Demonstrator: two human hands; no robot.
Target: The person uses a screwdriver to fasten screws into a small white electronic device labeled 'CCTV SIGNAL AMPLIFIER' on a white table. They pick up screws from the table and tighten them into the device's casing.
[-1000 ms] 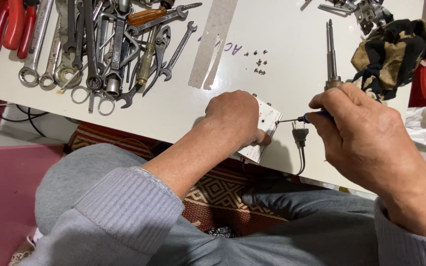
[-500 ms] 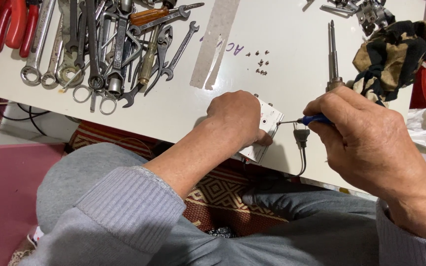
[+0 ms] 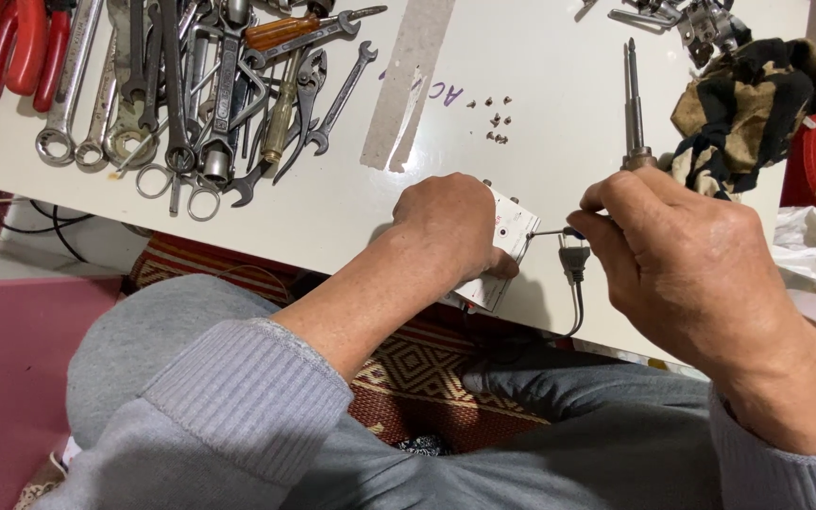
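The left hand is curled shut over a small white box at the near edge of the table. Just beside it, the right hand pinches a thin screwdriver, its tip touching the box's side. This looks like working 1 screw. Next needs a steady turn. Farther off lie tiny screws and wrenches.

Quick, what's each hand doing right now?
Left hand: closed over the white box, holding it at the table's edge.
Right hand: fingers closed on a thin screwdriver, tip at the box.
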